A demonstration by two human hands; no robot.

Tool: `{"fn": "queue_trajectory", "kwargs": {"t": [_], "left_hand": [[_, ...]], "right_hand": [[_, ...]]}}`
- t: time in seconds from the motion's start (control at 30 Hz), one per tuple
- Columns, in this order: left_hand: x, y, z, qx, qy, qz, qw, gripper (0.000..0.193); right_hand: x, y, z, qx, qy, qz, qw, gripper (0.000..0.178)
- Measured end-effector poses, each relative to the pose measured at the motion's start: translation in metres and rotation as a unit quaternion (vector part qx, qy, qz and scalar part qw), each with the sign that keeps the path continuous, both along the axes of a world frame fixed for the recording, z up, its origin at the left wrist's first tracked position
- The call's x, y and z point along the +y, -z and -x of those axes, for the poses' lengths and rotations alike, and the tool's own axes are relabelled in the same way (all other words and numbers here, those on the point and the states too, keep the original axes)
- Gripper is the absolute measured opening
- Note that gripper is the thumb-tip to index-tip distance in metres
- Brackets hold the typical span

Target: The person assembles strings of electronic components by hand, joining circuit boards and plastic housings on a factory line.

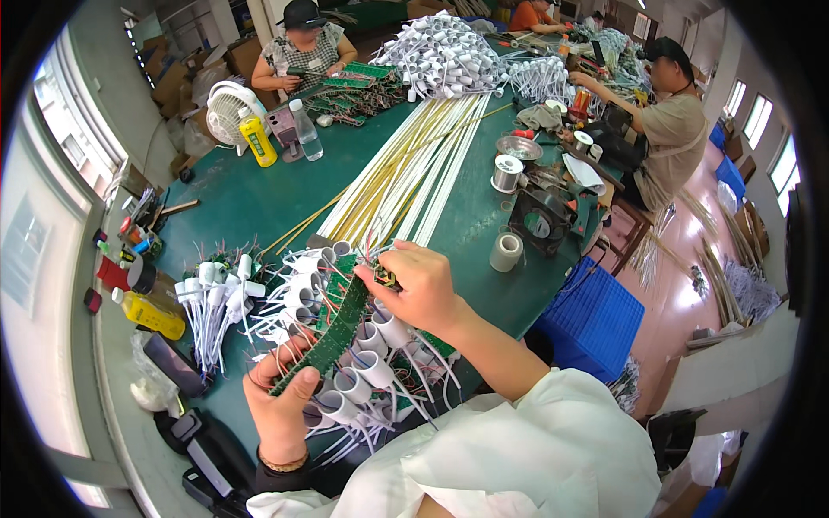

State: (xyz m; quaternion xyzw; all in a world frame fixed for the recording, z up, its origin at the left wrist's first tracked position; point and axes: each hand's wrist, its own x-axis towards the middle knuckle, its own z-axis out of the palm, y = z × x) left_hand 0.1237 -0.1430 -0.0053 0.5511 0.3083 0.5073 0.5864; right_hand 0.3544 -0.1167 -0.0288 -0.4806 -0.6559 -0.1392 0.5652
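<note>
My left hand (278, 404) grips the lower end of a long green circuit board panel (335, 337), thumb on its near face. Thin wires stick out along the panel's far side. At its upper end my right hand (420, 287) is closed in a pinch on a small circuit board (387, 276) with thin wires. Whether this piece is still joined to the panel, I cannot tell. Beneath my hands lies a pile of white plastic lamp sockets (373, 369) with white cords and loose green boards.
Long white and yellow strips (406, 164) run up the green table (250, 194). White parts (445, 56) are heaped beyond. Solder spools (507, 173) and a black fan (542, 216) lie right; a blue crate (591, 319) stands beside the table. Co-workers sit around it.
</note>
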Motion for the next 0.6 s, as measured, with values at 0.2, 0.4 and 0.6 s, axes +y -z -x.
{"fn": "queue_trajectory", "kwargs": {"t": [0.2,0.4,0.6], "left_hand": [[-0.001,-0.003,-0.005,-0.060,-0.003,0.023,0.998,0.034],[0.002,0.003,-0.007,-0.059,-0.012,0.028,0.998,0.037],[0.001,0.000,-0.007,-0.009,0.038,0.032,0.999,0.042]], "right_hand": [[-0.010,-0.010,-0.010,0.351,-0.254,0.209,0.877,0.027],[-0.006,0.004,-0.026,0.433,-0.519,0.183,0.714,0.026],[-0.019,-0.009,-0.032,0.362,-0.477,0.366,0.712,0.032]]}}
